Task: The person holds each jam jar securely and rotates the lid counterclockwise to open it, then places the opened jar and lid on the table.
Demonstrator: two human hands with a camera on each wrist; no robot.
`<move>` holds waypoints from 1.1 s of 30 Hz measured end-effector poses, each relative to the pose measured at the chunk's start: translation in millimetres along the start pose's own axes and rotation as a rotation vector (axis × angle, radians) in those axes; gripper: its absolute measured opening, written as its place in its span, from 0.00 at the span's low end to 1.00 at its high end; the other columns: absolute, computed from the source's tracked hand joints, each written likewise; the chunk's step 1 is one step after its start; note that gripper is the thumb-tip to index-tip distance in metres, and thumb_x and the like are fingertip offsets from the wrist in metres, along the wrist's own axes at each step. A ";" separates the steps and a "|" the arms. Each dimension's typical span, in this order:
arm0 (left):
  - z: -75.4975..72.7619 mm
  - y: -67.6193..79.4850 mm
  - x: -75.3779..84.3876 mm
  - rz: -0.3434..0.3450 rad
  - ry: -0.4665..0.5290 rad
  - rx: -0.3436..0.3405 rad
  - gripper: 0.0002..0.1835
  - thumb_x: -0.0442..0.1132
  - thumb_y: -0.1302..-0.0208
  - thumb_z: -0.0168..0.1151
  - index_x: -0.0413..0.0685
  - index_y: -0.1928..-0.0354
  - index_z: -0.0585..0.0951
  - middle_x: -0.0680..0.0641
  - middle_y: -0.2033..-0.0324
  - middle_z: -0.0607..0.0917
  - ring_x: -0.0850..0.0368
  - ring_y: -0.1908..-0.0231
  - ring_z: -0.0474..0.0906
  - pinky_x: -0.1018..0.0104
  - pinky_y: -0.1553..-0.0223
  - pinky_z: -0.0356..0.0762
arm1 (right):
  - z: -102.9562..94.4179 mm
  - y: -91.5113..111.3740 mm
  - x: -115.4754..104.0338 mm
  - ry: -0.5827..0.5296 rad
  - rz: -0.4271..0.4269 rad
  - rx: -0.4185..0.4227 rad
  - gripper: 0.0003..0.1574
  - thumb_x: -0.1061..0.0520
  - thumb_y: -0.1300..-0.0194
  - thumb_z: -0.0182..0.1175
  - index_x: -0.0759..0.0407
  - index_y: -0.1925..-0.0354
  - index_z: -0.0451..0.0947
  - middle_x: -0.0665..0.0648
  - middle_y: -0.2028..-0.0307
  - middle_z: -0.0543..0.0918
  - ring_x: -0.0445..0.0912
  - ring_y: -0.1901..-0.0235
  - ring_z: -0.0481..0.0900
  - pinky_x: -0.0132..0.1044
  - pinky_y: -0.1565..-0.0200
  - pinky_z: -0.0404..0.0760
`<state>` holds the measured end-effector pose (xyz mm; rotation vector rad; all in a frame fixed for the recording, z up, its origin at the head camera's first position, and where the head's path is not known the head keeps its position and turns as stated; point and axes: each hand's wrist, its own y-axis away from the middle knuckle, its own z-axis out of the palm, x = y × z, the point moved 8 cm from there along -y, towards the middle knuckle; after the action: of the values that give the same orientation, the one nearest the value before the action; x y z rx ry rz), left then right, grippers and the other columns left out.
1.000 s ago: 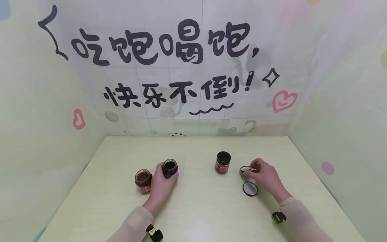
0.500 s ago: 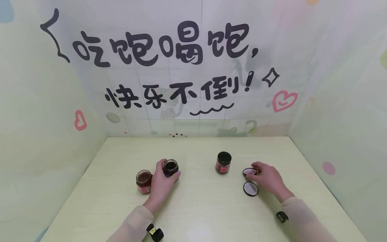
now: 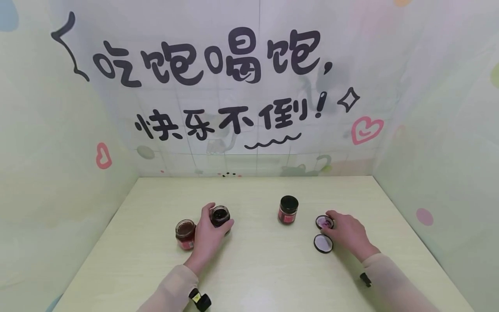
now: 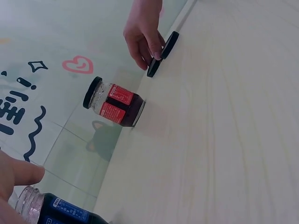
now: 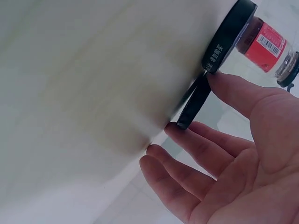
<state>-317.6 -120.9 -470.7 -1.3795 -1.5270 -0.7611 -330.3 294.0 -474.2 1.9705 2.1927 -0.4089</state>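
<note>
Reaching in from the near side, two light sleeves (image 3: 395,277) show small black devices (image 3: 199,300) beside their cuffs and lead to the hands. On the right, the near lid (image 3: 323,243) lies inner side up; just beyond it, the right hand (image 3: 348,232) pinches the far lid (image 3: 323,222), also inner side up, between thumb and fingers. I cannot tell whether the lids touch. On the left, an open red-labelled jar (image 3: 185,240) stands just beside the left hand (image 3: 208,237), which is wrapped round an open blue-labelled jar (image 4: 65,212). The step in hand seems to be laying the pinched lid down by its neighbour; the next move likely calls for parting thumb and fingers gently, dragging neither lid. Farther off, between the hands, stands a capped jar (image 3: 287,212). The tabletop (image 3: 257,260) is pale with faint wood grain, flanked by a left wall (image 3: 46,208) and right wall (image 3: 448,151); behind rises a far wall (image 3: 241,93) with black lettering (image 3: 236,123) and a pink heart (image 3: 367,131)
</note>
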 end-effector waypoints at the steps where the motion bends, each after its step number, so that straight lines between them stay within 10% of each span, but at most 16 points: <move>1: -0.2 -0.1 0.5 0.001 0.000 0.001 0.44 0.46 0.42 0.75 0.49 0.28 0.62 0.40 0.39 0.77 0.46 0.38 0.73 0.48 0.36 0.67 | 0.1 0.1 -0.5 0.008 -0.005 0.003 0.34 0.45 0.41 0.70 0.60 0.41 0.78 0.60 0.63 0.86 0.52 0.71 0.80 0.47 0.75 0.74; 33: -8.9 -1.1 21.7 0.080 -0.002 -0.010 0.45 0.47 0.41 0.75 0.48 0.26 0.61 0.41 0.31 0.69 0.45 0.30 0.63 0.47 0.32 0.60 | -8.7 3.2 -0.7 0.001 0.035 -0.061 0.41 0.44 0.39 0.70 0.64 0.36 0.74 0.67 0.57 0.85 0.52 0.68 0.78 0.47 0.75 0.76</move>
<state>-315.9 -120.1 -447.3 -1.4404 -1.4626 -0.7189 -326.5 296.4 -466.0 1.9748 2.1416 -0.3320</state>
